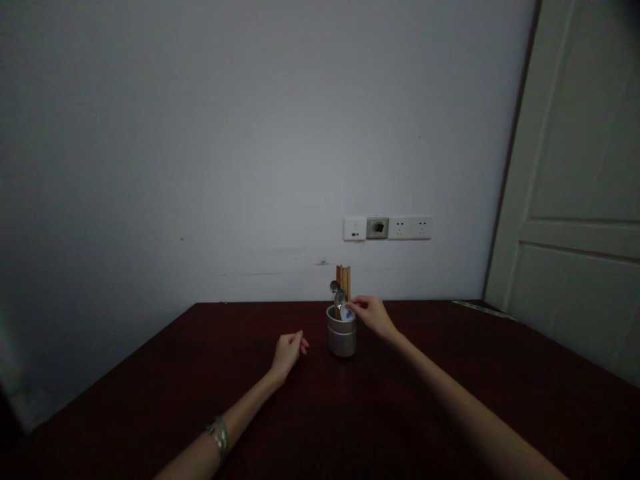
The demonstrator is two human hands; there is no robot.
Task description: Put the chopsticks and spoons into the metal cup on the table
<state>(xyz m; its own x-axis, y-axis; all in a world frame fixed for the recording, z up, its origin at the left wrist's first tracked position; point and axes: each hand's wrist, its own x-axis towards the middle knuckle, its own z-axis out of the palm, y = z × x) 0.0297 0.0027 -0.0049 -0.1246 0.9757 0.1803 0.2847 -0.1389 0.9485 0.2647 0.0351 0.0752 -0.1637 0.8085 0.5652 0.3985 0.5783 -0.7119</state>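
Note:
A small grey utensil holder (342,340) stands on the dark red table (150,400) near its far edge. Wooden chopsticks (343,280) and metal spoons (338,291) stick up out of it. My right hand (373,315) reaches to the holder's rim and pinches a white spoon with blue marks (347,312) that sits at the rim. My left hand (289,351) rests on the table left of the holder, fingers loosely curled, with nothing in it. A metal bracelet (219,435) is on my left wrist.
A pale wall rises behind the table, with a row of sockets (387,228) above the holder. A white door (575,200) stands at the right.

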